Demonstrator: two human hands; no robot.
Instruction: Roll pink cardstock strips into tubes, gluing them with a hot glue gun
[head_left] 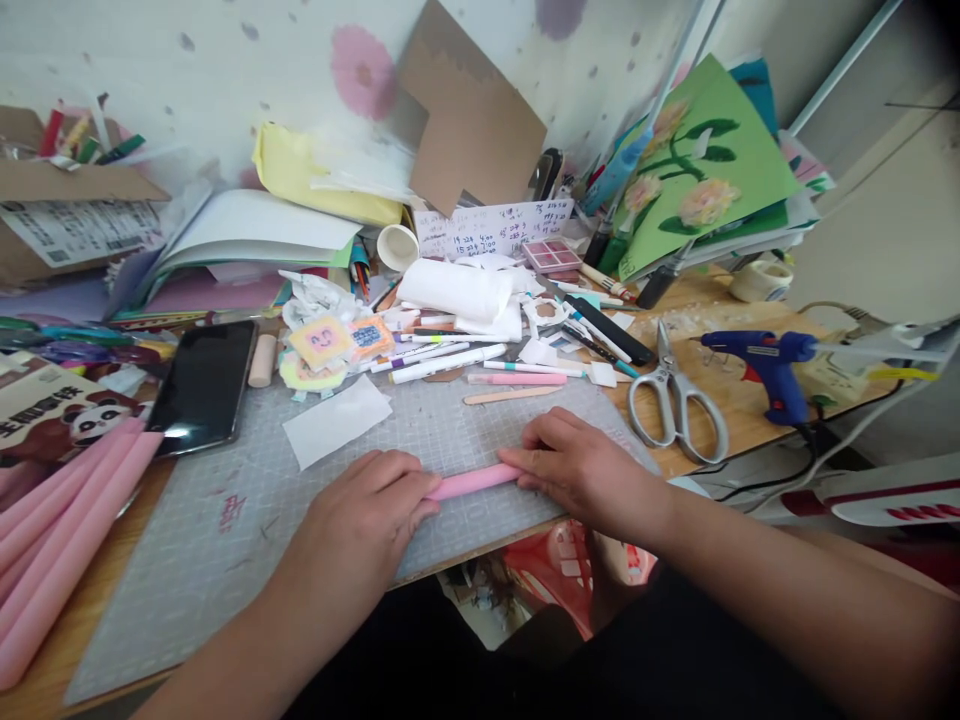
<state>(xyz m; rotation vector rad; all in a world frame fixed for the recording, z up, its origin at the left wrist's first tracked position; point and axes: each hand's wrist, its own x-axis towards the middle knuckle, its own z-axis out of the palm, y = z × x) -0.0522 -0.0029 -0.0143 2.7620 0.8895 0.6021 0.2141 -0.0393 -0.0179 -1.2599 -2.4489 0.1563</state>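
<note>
1. Dark clothing [390, 655] fills the bottom of the view, below the front edge of a wooden desk [750, 415]; two bare forearms [262, 620] extend over that edge.
2. Near the front edge of the grey cutting mat [240, 560], right of its middle, is a slender pink roll [476, 482]. Whether it touches the mat or sits just above it cannot be told.
3. The left hand [379, 500] has thumb and curled fingers closed around the roll's left end, hiding the tip.
4. The right hand [585, 465] pinches the other end between bent fingers and thumb.
5. The step in hand looks like rolling or tightening this piece, with both ends controlled together.
6. The next move appears to call for even pressure from both hands, keeping the roll straight and its layers, if any, from loosening.
7. Longer pink rolls [82, 540] lie at the desk's left edge. Towards its right side rest silver-handled scissors [679, 410] and a blue glue gun [772, 365], both well apart from the roll.
</note>
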